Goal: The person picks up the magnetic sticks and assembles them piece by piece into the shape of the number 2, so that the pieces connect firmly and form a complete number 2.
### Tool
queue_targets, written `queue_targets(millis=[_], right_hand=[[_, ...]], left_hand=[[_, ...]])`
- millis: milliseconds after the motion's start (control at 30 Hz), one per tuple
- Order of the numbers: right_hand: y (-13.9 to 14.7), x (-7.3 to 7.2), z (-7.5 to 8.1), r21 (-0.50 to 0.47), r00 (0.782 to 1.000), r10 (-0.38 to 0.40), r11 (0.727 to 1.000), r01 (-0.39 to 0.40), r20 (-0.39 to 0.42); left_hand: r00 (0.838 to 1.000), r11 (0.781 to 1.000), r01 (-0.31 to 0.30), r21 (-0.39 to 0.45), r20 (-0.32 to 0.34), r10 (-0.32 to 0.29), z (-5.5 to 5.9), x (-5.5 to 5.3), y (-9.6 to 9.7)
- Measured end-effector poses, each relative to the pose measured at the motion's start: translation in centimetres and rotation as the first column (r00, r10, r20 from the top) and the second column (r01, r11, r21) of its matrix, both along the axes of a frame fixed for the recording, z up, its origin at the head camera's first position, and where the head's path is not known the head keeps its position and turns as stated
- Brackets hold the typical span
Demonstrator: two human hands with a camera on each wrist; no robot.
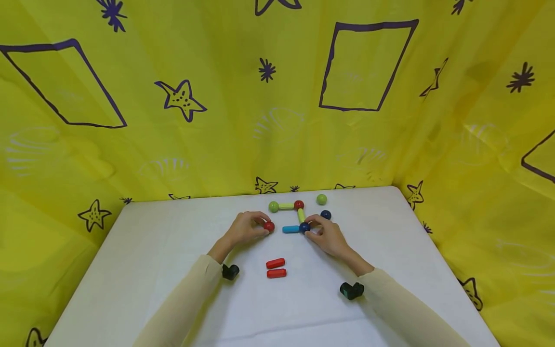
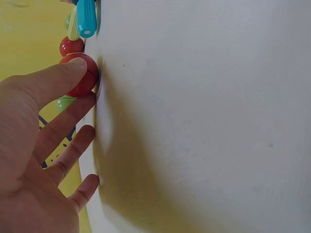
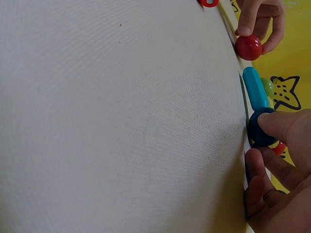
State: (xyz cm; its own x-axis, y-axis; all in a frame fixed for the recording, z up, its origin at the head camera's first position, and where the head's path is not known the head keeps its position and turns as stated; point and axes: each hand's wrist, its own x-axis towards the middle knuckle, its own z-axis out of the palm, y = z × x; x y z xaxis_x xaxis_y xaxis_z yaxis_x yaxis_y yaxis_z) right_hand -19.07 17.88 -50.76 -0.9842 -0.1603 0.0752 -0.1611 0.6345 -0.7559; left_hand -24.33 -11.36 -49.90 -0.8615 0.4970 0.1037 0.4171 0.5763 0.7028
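Observation:
Between thumb and fingers my left hand [image 1: 248,227] pinches a red ball [image 1: 269,226], low over the table. My right hand [image 1: 328,236] pinches a dark blue ball [image 1: 305,227], from which a light blue rod [image 1: 291,229] points left toward the red ball; a gap separates rod end and ball. A yellow-green rod [image 1: 301,215] runs from the dark blue ball back to another red ball [image 1: 298,205]. From there a second yellow-green rod [image 1: 286,206] leads left to a green ball [image 1: 273,206]. The rod's open end shows a pale spot in the left wrist view.
Two red rods [image 1: 276,268] lie nearer on the white table [image 1: 173,289]. A loose green ball [image 1: 321,199] and a second dark blue ball [image 1: 326,215] sit behind my right hand. A yellow patterned cloth [image 1: 225,120] hangs along the table's back and sides.

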Motion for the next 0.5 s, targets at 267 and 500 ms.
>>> queue_targets(millis=[267,500], right_hand=[[-0.03,-0.02,0.01,0.013,1.0,0.006,1.0,-0.006,-0.008],[-0.47,-0.09,0.06,0.014,1.0,-0.003,1.0,0.003,-0.006]], left_hand=[[0.999,1.0,0.015,0.017,-0.031,-0.015,-0.11,0.15,0.44],[0.999,1.0,0.011,0.026,-0.036,-0.01,-0.11,0.33,1.01]])
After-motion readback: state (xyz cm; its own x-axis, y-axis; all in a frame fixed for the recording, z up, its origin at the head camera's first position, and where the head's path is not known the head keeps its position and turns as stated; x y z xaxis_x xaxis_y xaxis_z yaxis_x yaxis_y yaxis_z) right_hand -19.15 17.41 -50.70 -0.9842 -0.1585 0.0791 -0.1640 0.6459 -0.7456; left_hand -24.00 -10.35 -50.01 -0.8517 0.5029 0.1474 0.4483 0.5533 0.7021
